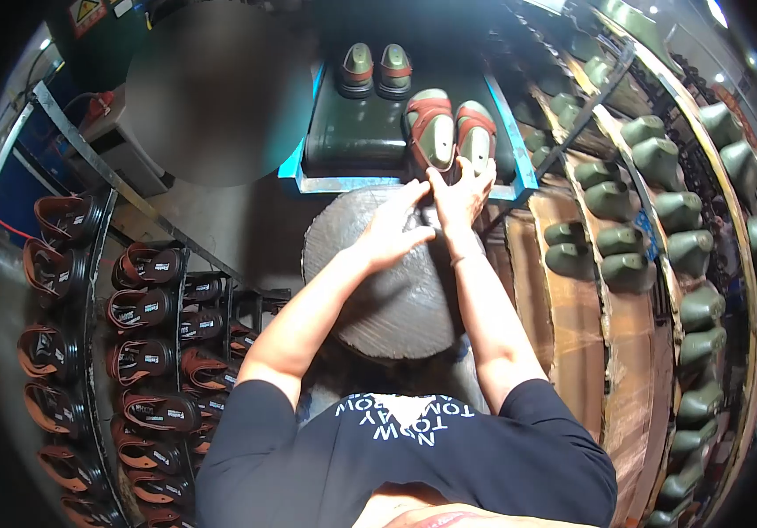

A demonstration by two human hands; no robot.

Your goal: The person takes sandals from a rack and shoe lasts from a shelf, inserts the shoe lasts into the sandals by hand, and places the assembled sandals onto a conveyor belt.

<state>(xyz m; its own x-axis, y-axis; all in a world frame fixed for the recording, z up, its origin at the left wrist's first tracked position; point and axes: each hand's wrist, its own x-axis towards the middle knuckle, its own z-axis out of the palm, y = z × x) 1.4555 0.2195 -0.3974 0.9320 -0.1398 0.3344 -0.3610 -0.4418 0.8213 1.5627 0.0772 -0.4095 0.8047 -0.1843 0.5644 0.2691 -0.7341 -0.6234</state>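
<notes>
A pair of reddish-brown strap sandals, the left sandal and the right sandal, sits on green shoe lasts at the near end of a dark conveyor belt. My right hand reaches to their near ends with fingers spread; its fingertips overlap the sandals, and whether they press on them I cannot tell. My left hand is open, thumb apart from the fingers, over a round dark wooden block. Nothing shows in its palm.
Farther along the belt stands another lasted pair. Racks on the left hold many brown sandals. Shelves on the right carry rows of green shoe lasts. The belt has a blue metal frame. A blurred round grey shape fills the upper left.
</notes>
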